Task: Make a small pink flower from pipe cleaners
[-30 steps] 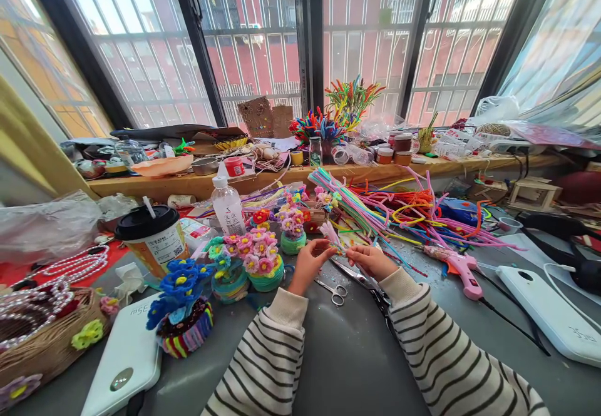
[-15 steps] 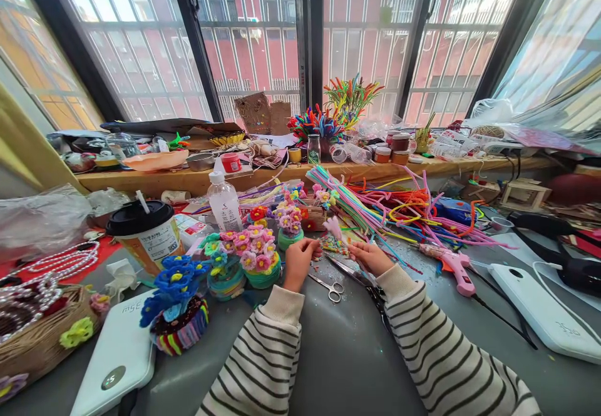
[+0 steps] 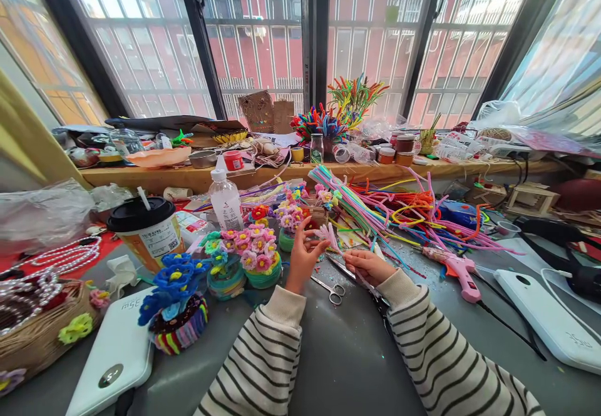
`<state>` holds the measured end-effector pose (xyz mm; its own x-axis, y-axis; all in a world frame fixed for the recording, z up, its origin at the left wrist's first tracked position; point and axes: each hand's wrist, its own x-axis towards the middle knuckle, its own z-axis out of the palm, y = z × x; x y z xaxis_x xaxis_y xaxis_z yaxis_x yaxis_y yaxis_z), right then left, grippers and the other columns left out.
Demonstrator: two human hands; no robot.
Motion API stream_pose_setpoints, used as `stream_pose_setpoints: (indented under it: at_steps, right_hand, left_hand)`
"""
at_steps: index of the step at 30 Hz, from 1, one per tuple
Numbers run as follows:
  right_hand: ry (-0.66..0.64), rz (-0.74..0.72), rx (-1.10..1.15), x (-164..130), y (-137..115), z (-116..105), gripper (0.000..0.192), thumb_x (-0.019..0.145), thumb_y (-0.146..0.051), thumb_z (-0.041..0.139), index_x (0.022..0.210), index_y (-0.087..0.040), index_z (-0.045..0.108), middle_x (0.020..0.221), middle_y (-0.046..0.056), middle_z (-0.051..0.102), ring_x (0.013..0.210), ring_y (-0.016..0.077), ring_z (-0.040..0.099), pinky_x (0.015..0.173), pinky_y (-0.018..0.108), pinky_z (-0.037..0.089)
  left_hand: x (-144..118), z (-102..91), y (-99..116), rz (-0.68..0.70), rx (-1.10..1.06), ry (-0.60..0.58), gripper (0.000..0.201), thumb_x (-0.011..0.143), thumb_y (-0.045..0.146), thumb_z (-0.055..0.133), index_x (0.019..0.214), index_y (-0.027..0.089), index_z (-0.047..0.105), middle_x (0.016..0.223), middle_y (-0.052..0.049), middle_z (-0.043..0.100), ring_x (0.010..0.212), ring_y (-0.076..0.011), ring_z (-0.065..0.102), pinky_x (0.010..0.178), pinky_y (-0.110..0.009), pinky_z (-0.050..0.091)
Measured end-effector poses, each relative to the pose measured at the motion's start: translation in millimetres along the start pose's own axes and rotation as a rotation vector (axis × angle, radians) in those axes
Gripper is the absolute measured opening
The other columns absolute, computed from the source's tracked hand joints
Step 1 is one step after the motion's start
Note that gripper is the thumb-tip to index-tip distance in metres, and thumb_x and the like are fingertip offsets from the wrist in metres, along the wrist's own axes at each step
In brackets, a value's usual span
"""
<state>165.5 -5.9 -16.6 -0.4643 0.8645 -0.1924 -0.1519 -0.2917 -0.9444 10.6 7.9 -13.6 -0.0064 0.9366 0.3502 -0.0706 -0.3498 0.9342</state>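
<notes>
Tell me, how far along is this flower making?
Several look finished: a blue flower pot and pink flower pots stand left of the hands. In hand is one small pink pipe-cleaner flower; the left hand touches its head with spread fingers, while the right hand pinches its stem. It has no pot yet, and a big pile of unused pipe cleaners lies behind.

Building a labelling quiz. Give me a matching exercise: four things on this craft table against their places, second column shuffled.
Things:
1. scissors
2. glue gun
3. lidded cup
4. pink flower

Places:
A. left of the clear bottle
B. between left hand and right hand
C. flat on the table below the hands
D. right of the right hand

Pairs: 1-C, 2-D, 3-A, 4-B
</notes>
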Motion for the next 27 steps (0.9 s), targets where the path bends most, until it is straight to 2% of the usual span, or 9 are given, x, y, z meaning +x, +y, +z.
stream_pose_setpoints:
  at_steps: [3,6,10,13,18,23,27]
  right_hand:
    - [-0.021,0.013,0.005,-1,0,3,0.031,0.052,-0.039,0.062,0.056,-0.014,0.044,0.041,-0.008,0.042,0.030,-0.0010,0.022,0.032,0.019,0.010]
    - [-0.020,0.010,0.010,0,1,2,0.032,0.051,-0.039,0.062,0.055,-0.014,0.043,0.041,-0.008,0.042,0.030,-0.0008,0.023,0.033,0.019,0.010]
    - [-0.036,0.025,-0.007,1,3,-2,0.032,0.053,-0.040,0.062,0.054,-0.014,0.043,0.041,-0.008,0.042,0.032,0.0004,0.027,0.034,0.019,0.013]
    - [-0.065,-0.002,-0.047,1,5,-5,0.031,0.054,-0.040,0.061,0.056,-0.014,0.045,0.044,-0.006,0.043,0.037,0.0018,0.032,0.036,0.019,0.018]
    - [-0.071,0.060,-0.161,0,6,-12,0.031,0.057,-0.043,0.058,0.054,-0.014,0.044,0.041,-0.007,0.039,0.032,0.0013,0.028,0.034,0.020,0.013]
    - [-0.092,0.104,-0.216,-1,5,-22,0.032,0.058,-0.043,0.057,0.055,-0.014,0.044,0.041,-0.008,0.039,0.029,0.0004,0.026,0.032,0.020,0.010]
    - [-0.043,0.076,-0.158,-6,-2,-26,0.030,0.058,-0.040,0.058,0.060,-0.014,0.044,0.043,-0.008,0.042,0.029,-0.0005,0.025,0.032,0.019,0.010]
  left_hand:
    - [-1,0.4,1,0.036,-0.005,-0.076,0.045,0.061,0.027,0.057,0.103,0.021,0.041,0.081,-0.001,0.048,0.067,-0.0100,0.053,0.060,-0.022,0.044]
    - [-1,-1.0,0,0.036,-0.020,-0.084,0.036,0.062,0.025,0.055,0.096,0.019,0.045,0.070,0.001,0.048,0.063,-0.0096,0.051,0.058,-0.022,0.043]
    - [1,-2.3,-1,-0.011,-0.153,-0.078,0.041,0.060,0.021,0.057,0.099,0.021,0.042,0.073,0.001,0.050,0.069,-0.0107,0.051,0.062,-0.023,0.042]
    - [2,-2.0,-3,-0.030,-0.172,-0.061,0.042,0.060,0.019,0.057,0.099,0.020,0.041,0.069,0.002,0.050,0.066,-0.0095,0.050,0.062,-0.022,0.041]
    - [1,-3.3,-6,-0.027,-0.003,-0.008,0.031,0.059,0.016,0.054,0.090,0.018,0.048,0.064,0.002,0.048,0.056,-0.0076,0.046,0.053,-0.018,0.038]
    - [3,-9.2,-9,-0.017,0.211,0.157,0.017,0.061,0.017,0.050,0.078,0.016,0.056,0.070,-0.002,0.054,0.060,-0.0111,0.050,0.057,-0.022,0.039]
    - [3,-10.2,-13,-0.072,0.257,0.086,0.017,0.061,0.021,0.052,0.075,0.017,0.059,0.070,-0.004,0.058,0.060,-0.0141,0.053,0.058,-0.025,0.039]
